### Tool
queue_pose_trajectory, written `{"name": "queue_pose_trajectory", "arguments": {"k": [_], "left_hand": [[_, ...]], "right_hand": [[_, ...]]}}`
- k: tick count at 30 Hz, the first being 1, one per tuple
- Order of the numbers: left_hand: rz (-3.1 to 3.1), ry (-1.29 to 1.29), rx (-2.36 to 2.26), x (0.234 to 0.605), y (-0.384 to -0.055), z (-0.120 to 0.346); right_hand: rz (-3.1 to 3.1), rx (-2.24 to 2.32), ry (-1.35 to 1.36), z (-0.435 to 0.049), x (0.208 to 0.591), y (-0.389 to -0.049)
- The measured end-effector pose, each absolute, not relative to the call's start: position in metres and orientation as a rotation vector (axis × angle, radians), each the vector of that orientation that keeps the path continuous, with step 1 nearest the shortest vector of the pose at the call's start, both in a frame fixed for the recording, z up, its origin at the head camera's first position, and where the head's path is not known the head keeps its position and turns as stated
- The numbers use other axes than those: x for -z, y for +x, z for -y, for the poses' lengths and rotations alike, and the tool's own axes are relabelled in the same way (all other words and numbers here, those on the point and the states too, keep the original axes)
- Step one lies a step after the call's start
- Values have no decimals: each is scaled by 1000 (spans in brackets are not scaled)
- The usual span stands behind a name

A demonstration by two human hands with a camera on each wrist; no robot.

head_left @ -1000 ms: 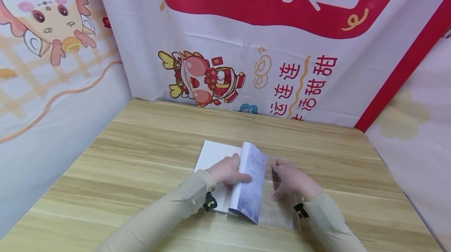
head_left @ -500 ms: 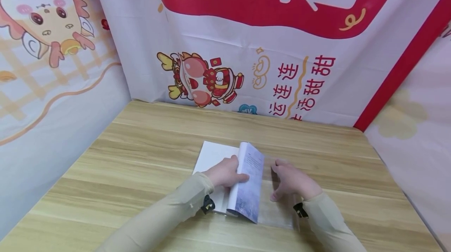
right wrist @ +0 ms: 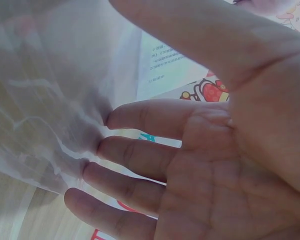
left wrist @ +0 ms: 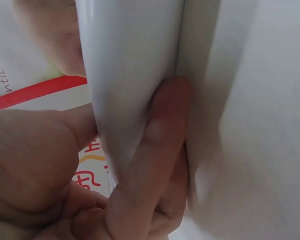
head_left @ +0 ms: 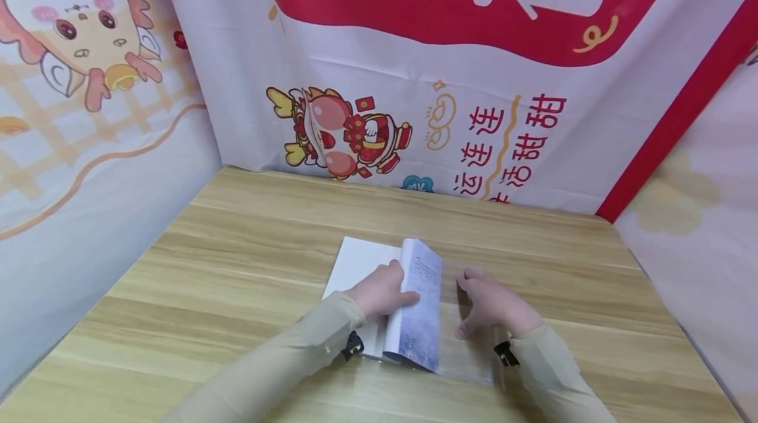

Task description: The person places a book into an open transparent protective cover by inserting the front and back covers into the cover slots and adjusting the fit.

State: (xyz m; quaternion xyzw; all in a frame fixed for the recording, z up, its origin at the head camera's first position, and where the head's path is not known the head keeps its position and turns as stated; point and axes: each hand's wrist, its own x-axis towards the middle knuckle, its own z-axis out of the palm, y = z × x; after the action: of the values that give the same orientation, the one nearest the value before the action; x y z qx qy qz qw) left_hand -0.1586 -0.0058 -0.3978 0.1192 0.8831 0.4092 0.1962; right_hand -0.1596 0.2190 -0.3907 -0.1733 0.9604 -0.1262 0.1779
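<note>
A book lies on the table, its white inner side (head_left: 362,260) facing up at left and its bluish-purple printed cover (head_left: 422,327) curled over toward the right. My left hand (head_left: 381,290) holds the curled cover, thumb on the printed side and fingers against the white inside. In the left wrist view, the fingers (left wrist: 162,130) press along the fold of the white roll (left wrist: 132,55). Right of the cover lies a clear plastic sheet (head_left: 464,360). The fingertips of my right hand (head_left: 494,304) rest on it; the right wrist view shows them spread and nearly straight against the plastic (right wrist: 35,85).
The wood-grain table (head_left: 195,265) extends to both sides of the book. Behind it hangs a white cloth (head_left: 367,54) with red print and cartoon figures. Printed cloths also line the left and right sides.
The free edge of the printed cover has shifted slightly left, along with my left thumb. My right hand stays on the plastic in about the same place.
</note>
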Motion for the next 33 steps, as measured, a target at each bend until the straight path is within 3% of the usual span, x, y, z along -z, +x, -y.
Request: {"name": "queue_pose_trajectory", "arguments": {"k": [33], "left_hand": [[-2550,311,-1105,394,-158,-3]], "right_hand": [[-2738,359,-563,-221,391,-160]]}}
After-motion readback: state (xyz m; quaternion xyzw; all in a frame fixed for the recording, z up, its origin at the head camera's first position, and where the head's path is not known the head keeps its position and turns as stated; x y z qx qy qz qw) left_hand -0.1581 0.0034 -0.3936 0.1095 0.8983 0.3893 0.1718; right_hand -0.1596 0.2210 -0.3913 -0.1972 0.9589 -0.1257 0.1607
